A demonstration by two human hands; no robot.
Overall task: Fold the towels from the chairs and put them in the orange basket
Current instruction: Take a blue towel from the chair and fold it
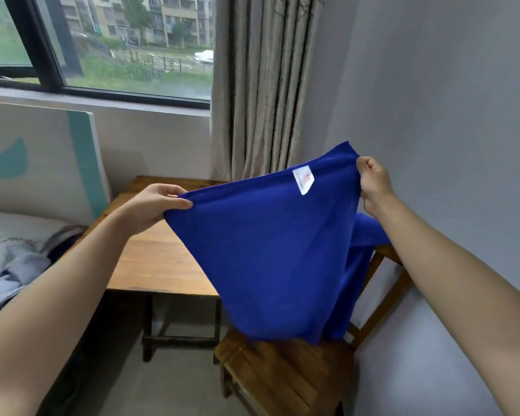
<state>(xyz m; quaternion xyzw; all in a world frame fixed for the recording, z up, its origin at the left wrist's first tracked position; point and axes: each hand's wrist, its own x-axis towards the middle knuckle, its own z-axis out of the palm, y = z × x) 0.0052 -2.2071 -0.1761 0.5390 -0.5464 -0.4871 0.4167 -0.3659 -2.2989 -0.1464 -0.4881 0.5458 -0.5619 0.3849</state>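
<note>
Both arms reach forward, bare to the elbow, with the blue towel (267, 250) stretched between them in the air. The left hand (155, 205) sits palm-in at the towel's left corner, thumb on top and fingers tucked beneath, pinching the hem. The right hand (373, 183) is higher and farther out, close to the grey wall (433, 85), its fingers curled into a tight pinch on the opposite corner. The top edge runs taut and slanted, rising to the right, and a white label (303, 179) shows just under it near the right hand. The cloth hangs down in a wide sag, its lowest part reaching the seat of the wooden chair (282, 376). More blue cloth lies over the chair's back rail below the right wrist; whether it belongs to the same towel cannot be told. Left of the chair stands a wooden tabletop (153, 259), with a bed (12, 250) at the far left and a curtain (261, 85) behind.
</note>
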